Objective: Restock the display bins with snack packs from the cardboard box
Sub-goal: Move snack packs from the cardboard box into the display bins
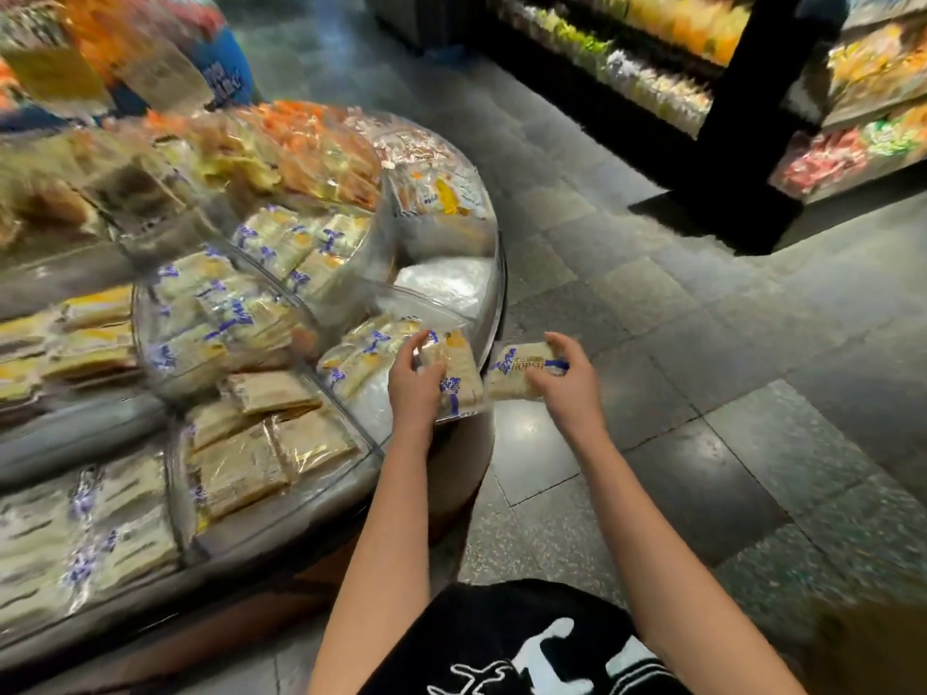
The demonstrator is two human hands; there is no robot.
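My left hand [415,388] grips a clear-wrapped snack pack with blue print [459,373] over the front edge of a clear curved display bin [489,303]. That bin holds a few similar packs [361,358]. My right hand [567,378] holds a second pack [516,373], just right of the bin and above the floor. A corner of the cardboard box [868,644] shows blurred at the bottom right.
The round tiered display [301,499] fills the left, with several bins of wrapped snacks [241,303]. Dark shelving with packaged goods [752,117] stands across the tiled aisle [702,343] on the right. My knee in black cloth [526,644] is at the bottom.
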